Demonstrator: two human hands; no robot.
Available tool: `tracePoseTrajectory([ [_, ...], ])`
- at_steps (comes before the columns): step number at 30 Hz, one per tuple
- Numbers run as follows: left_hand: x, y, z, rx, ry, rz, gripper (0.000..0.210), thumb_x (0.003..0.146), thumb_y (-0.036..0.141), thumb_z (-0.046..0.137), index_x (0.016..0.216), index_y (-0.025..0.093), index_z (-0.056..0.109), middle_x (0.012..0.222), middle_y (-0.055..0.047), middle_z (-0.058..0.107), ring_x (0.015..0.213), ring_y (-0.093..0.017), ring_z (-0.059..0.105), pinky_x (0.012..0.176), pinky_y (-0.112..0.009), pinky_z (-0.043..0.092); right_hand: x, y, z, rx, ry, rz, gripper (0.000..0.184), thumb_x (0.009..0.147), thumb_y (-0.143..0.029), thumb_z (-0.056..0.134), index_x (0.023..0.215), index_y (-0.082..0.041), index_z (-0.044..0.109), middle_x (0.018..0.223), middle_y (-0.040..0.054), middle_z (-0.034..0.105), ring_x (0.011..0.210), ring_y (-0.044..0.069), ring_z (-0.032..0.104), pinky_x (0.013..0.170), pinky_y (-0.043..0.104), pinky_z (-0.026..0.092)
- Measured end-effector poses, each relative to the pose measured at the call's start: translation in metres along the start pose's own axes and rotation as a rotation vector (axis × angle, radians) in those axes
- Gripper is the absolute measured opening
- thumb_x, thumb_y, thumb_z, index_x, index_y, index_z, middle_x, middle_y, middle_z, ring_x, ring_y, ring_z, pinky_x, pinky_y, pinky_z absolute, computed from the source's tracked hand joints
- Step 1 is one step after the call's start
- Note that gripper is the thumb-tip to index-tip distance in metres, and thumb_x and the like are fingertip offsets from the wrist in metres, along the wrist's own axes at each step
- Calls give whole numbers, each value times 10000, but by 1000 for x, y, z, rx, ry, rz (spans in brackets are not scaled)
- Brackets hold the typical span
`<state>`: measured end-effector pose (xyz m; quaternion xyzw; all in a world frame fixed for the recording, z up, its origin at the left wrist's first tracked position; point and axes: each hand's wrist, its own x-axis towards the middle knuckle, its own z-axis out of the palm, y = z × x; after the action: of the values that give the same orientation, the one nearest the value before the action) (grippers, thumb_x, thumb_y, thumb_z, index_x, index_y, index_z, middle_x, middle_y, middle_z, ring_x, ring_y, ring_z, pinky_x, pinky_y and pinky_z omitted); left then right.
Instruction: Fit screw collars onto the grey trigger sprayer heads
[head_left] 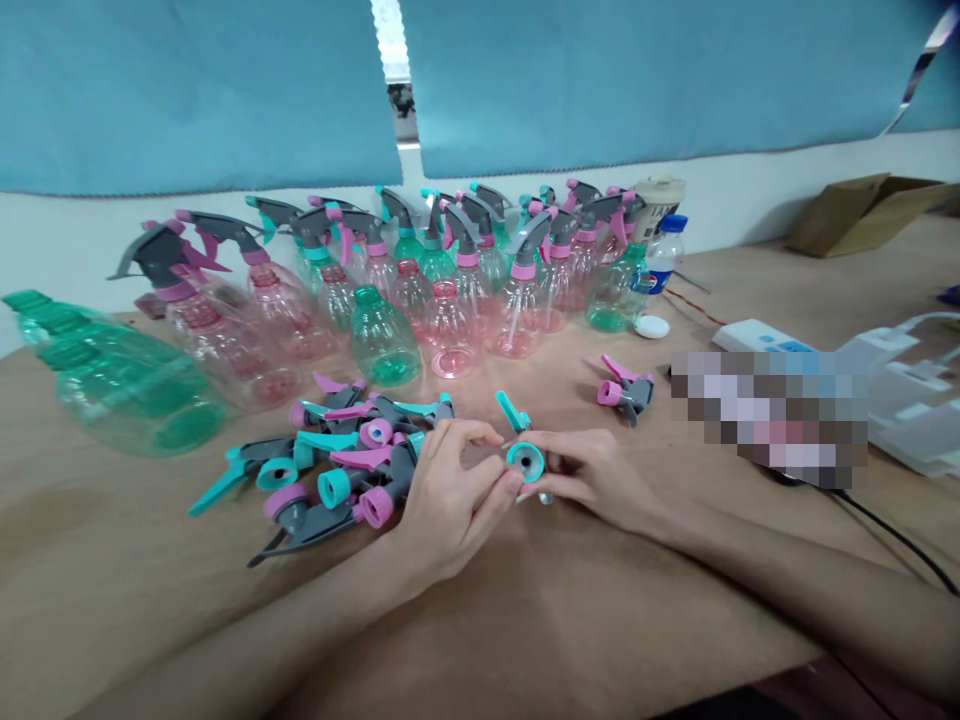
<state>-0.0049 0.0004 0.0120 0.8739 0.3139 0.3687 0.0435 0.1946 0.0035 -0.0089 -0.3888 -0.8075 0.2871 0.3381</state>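
Between the closely pinched fingertips of the left hand (459,490) and right hand (596,475), a turquoise, round-collared plastic spray head (525,461), probably light, stiff and smooth, is being held by its collar, seemingly its surest hold.

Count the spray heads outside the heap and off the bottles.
2: teal-collared head between left hand and right hand; pink-collared head on the table, beyond the right hand. More may be hidden.
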Motion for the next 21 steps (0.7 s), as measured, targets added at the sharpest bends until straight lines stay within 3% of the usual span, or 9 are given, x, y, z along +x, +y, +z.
tracePoseTrajectory([
  [5, 1, 0, 0, 11, -9, -60, 250, 931, 248, 418, 912, 180, 658, 1001, -86, 523, 937, -221, 477, 806, -396, 403, 0, 0, 0, -8, -14, -20, 330, 829, -479, 582, 924, -172, 656, 621, -35, 543, 541, 87, 455, 523, 196, 361],
  [9, 0, -2, 1, -75, -35, 70, 186, 903, 251, 491, 989, 181, 641, 1004, -86, 521, 923, -202, 489, 778, -353, 450, -1, 1, 0, -4, -21, -53, 349, 864, -469, 539, 1028, -181, 651, 661, -25, 583, 558, 90, 485, 545, 197, 383],
  [13, 0, -2, 0, -112, -36, 151, 130, 877, 204, 520, 913, 179, 643, 990, -81, 529, 905, -192, 496, 767, -343, 461, -2, 3, 1, -18, -47, -84, 349, 875, -464, 523, 1063, -198, 647, 703, -12, 619, 587, 99, 516, 579, 207, 408],
  [17, 0, 0, 0, -35, -26, 22, 156, 886, 221, 504, 851, 178, 650, 982, -85, 525, 908, -207, 492, 778, -376, 451, -1, 3, 1, -33, -21, -50, 339, 847, -463, 566, 1026, -188, 654, 669, -21, 586, 574, 96, 497, 554, 200, 390],
  [21, 1, 0, 1, 17, -31, -52, 176, 876, 251, 524, 982, 175, 643, 1011, -101, 523, 937, -232, 492, 795, -410, 446, 0, 2, -1, -10, 14, 12, 332, 832, -473, 580, 954, -175, 664, 610, -39, 534, 530, 86, 455, 514, 196, 360],
])
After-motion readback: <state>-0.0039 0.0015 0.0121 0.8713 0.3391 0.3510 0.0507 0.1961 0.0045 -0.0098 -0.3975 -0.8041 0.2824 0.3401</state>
